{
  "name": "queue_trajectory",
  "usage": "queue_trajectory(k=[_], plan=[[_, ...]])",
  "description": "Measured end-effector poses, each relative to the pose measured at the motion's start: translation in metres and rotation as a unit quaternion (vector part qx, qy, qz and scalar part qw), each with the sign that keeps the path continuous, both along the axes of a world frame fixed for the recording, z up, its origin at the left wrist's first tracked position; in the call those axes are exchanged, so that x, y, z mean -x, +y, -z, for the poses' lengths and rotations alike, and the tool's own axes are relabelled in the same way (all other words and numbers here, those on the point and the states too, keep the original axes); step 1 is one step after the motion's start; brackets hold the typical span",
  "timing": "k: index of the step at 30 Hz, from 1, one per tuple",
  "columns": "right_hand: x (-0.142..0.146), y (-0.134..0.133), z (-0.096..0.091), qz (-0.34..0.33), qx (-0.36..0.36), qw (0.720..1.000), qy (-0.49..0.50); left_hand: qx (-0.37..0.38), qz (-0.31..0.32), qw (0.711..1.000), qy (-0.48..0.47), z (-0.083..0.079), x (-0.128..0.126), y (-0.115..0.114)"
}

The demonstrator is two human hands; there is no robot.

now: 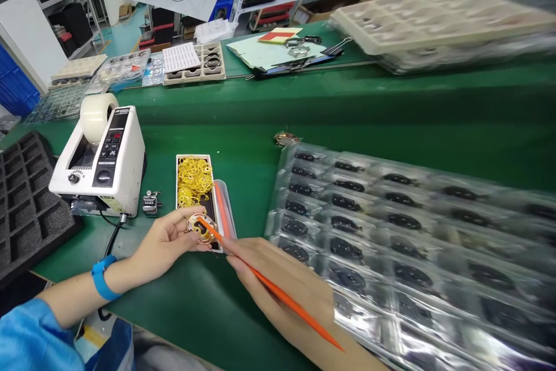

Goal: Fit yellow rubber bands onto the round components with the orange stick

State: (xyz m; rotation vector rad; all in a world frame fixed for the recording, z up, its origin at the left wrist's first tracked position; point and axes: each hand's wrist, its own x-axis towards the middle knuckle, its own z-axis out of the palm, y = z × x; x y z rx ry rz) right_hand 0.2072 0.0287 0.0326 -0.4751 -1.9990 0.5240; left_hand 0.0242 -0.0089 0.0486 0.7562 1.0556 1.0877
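My left hand (167, 239) holds a small round gold-rimmed part, like a watch case (196, 226), between thumb and fingers, with a dark shape and some yellow on its face. A slim, pointed orange tool (289, 300) is gripped in my right hand (278, 270), and its tip lies over the face of that part; whether it touches cannot be made out. Just behind the left hand, a white box (177, 177) contains many thin yellow rings (194, 179). Beside it lies a clear case (231, 221) with a long orange piece (222, 206) in it.
Clear plastic trays (321, 223) of dark oval parts cover the right side, a round gold piece (286, 138) at their far corner. On the left stand a tape dispenser (125, 151), a tally counter (151, 203) and a black foam tray (35, 197). A clipboard (269, 55) lies behind.
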Motion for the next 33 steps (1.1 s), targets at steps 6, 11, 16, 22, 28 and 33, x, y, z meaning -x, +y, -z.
queue_trajectory(k=[6,11,16,22,28,33], plan=[[0.002,0.0,-0.001,0.001,-0.017,1.0,-0.007,-0.002,-0.005,1.0,0.001,0.005,-0.002,0.0],[0.003,0.0,0.01,0.02,-0.11,0.992,-0.05,0.005,-0.001,1.0,0.018,0.005,-0.001,0.001],[0.001,0.001,0.021,0.012,-0.241,0.96,-0.142,0.045,-0.016,0.999,0.024,0.001,0.0,0.003],[-0.004,0.004,0.009,0.01,-0.182,0.977,-0.107,0.081,-0.025,0.996,-0.024,-0.004,0.002,0.007],[-0.013,0.003,-0.009,0.084,0.048,0.995,0.007,0.061,-0.004,0.998,-0.003,-0.005,0.001,0.008],[-0.011,0.004,-0.008,0.086,0.069,0.993,0.046,0.024,0.015,0.998,0.059,-0.006,-0.001,0.006]])
